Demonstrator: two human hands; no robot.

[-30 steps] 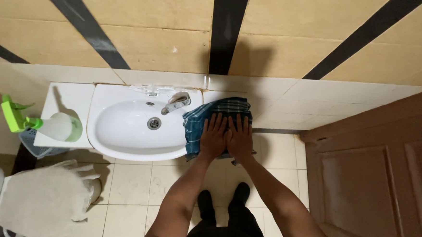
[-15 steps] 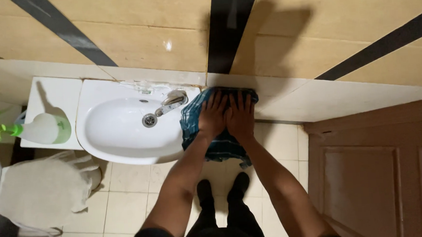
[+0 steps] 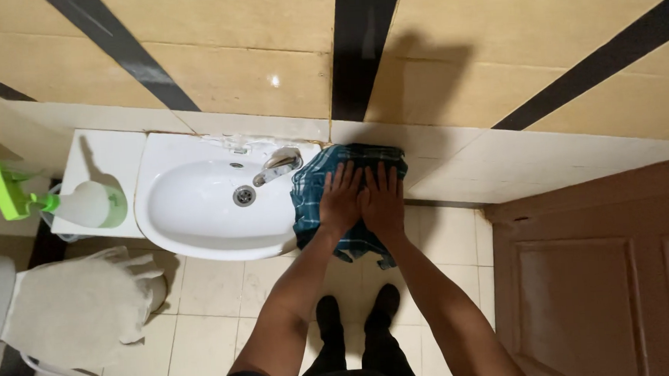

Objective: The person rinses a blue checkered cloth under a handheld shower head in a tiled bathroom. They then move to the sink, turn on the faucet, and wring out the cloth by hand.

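Since the earlier frames your two hands have slid with the cloth toward the wall: the checked blue cloth (image 3: 348, 191) now reaches up to the back ledge, where a second ago it sat nearer the front edge of the basin's right side. You still press down on it with both palms.

Your left hand (image 3: 340, 201) lies flat, fingers spread narrowly and pointing toward the wall, resting on the left half of the cloth just right of the tap. Your right hand (image 3: 383, 201) lies flat beside it, thumbs touching or nearly so; its fingers also point up the frame. Neither hand grips anything; both are open and laid on the fabric.

That cloth sits at the middle of the frame, draped over the right shoulder of the white sink (image 3: 199, 233), with its lower corner hanging off the front edge above the floor tiles (image 3: 219, 308). Its upper edge lies against the pale ledge below the yellow wall tiles (image 3: 252, 70).

Just left of the cloth stands the chrome tap (image 3: 276, 166), angled toward the drain (image 3: 243, 195) in the bowl. At the left of the frame, on the white shelf (image 3: 112, 158) beside the basin, a spray bottle (image 3: 61, 206) with a green trigger lies on its side. Below it, in the lower left, a pale crumpled cloth (image 3: 77, 304) is draped over something you cannot make out. A brown wooden door (image 3: 606, 273) fills the lower right. Your dark shoes (image 3: 356, 309) show at the bottom centre, between your forearms.
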